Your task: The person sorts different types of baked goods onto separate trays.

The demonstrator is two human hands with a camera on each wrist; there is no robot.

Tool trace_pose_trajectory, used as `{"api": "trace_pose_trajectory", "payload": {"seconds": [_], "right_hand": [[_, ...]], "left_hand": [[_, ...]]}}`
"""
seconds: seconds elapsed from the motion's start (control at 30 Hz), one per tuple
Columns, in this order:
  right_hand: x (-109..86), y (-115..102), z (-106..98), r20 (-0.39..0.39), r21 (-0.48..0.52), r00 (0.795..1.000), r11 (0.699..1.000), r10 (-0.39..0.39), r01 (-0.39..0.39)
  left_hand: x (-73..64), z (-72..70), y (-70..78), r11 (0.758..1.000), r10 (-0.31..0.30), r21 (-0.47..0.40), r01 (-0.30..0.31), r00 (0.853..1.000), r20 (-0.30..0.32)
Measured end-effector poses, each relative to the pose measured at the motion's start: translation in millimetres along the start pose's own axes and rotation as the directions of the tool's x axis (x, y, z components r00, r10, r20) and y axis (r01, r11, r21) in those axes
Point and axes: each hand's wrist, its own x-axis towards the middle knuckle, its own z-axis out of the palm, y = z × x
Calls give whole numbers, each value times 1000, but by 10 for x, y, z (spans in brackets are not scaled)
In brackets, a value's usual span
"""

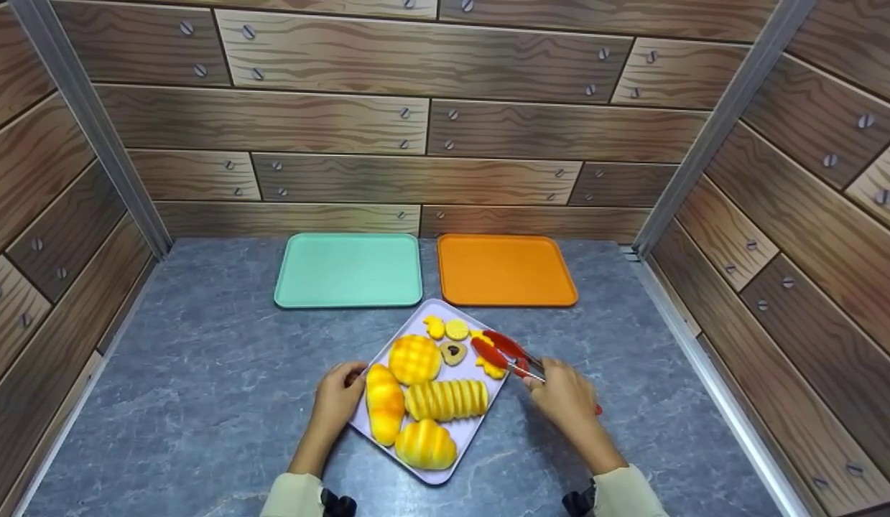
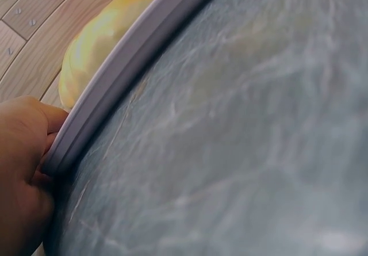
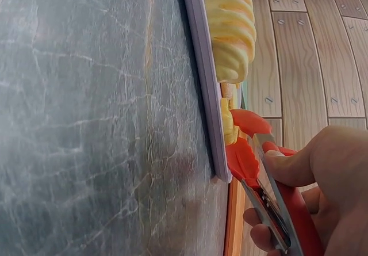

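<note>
A lilac tray (image 1: 455, 370), turned cornerwise, carries toy breads and small biscuits. My left hand (image 1: 337, 395) grips its left edge, beside a long golden loaf (image 1: 384, 404). In my right hand (image 1: 565, 395) is a pair of red-tipped metal tongs (image 3: 267, 181), reaching over the tray's right edge. The tong heads are spread beside yellow jagged-edged pieces (image 1: 492, 368), partly covering them. Left of these lie a biscuit with a dark centre (image 1: 453, 352), a round yellow biscuit (image 1: 457, 329) and a small curved piece (image 1: 434, 327).
A checked round bun (image 1: 415, 359), a ridged roll (image 1: 447, 399) and a striped bun (image 1: 426, 444) fill much of the lilac tray. Behind it lie a mint green tray (image 1: 349, 269) and an orange tray (image 1: 506, 269). Wood-patterned walls (image 1: 330, 122) enclose the grey marbled tabletop (image 1: 200, 359).
</note>
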Motion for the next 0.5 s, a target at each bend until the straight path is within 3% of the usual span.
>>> {"api": "trace_pose_trajectory", "payload": {"seconds": [0.5], "right_hand": [[-46, 5, 18, -56, -15, 998, 999, -31, 30]], "left_hand": [[-1, 12, 7, 1000, -3, 20, 3, 1000, -5]]}}
